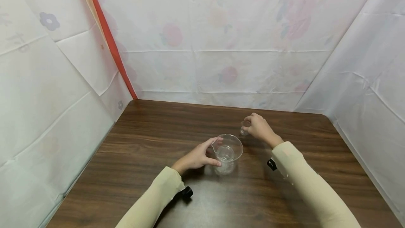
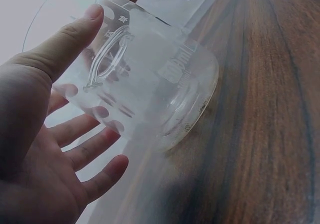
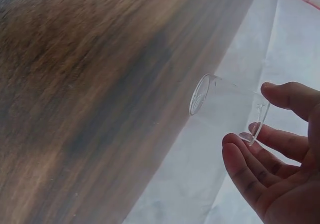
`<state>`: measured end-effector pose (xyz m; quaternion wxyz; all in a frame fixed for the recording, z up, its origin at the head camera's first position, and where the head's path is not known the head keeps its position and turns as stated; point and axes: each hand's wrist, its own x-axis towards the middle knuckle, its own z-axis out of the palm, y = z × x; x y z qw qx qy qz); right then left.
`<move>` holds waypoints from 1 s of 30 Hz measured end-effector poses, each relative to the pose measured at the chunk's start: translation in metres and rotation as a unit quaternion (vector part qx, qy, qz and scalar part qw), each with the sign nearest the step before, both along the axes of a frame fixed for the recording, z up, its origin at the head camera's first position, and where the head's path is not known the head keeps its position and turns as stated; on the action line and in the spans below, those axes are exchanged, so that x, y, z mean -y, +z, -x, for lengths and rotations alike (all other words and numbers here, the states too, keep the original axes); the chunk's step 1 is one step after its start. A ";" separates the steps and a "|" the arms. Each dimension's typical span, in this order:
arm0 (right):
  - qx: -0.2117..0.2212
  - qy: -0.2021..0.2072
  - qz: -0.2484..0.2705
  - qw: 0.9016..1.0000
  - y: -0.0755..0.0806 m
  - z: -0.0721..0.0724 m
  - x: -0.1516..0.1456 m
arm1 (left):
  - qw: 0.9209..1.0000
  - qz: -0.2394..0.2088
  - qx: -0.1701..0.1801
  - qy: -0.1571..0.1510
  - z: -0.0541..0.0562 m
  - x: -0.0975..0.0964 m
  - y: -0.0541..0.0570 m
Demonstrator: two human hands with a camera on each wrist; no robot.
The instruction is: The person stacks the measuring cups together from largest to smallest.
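Observation:
A large clear glass beaker (image 1: 235,154) with a pouring lip stands on the brown table. My left hand (image 1: 200,156) holds it from the left, thumb on the near side and fingertips against the far side. White markings and a curved loop of glass show on the beaker (image 2: 172,92) in the left wrist view. Farther back and to the right, my right hand (image 1: 258,126) pinches a small clear glass beaker (image 3: 225,102) by its rim, between thumb and fingers. The small beaker appears upright, close to the tabletop; whether it touches is hard to tell.
The wood-grain table (image 1: 133,150) ends at a back edge just beyond the right hand. White patterned sheets (image 1: 205,69) hang behind and on both sides, with a red strip (image 1: 110,41) at the back left corner. A black wrist device (image 1: 187,192) sits by the left sleeve.

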<state>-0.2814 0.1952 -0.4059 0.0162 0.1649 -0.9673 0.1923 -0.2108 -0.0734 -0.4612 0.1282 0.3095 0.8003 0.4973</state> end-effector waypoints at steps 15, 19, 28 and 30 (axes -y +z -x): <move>-0.030 0.014 0.011 0.999 0.017 -0.011 0.009 | 1.000 -0.007 -0.007 -0.009 0.000 0.001 -0.002; -0.039 0.018 0.016 0.999 0.021 -0.013 0.011 | 1.000 -0.004 -0.005 -0.009 -0.001 0.001 -0.001; -0.056 0.029 0.022 0.998 0.030 -0.020 0.014 | 1.000 -0.002 -0.004 -0.008 -0.001 0.002 0.000; -0.059 0.031 0.022 0.998 0.032 -0.021 0.015 | 1.000 -0.004 -0.004 -0.009 -0.001 0.001 0.000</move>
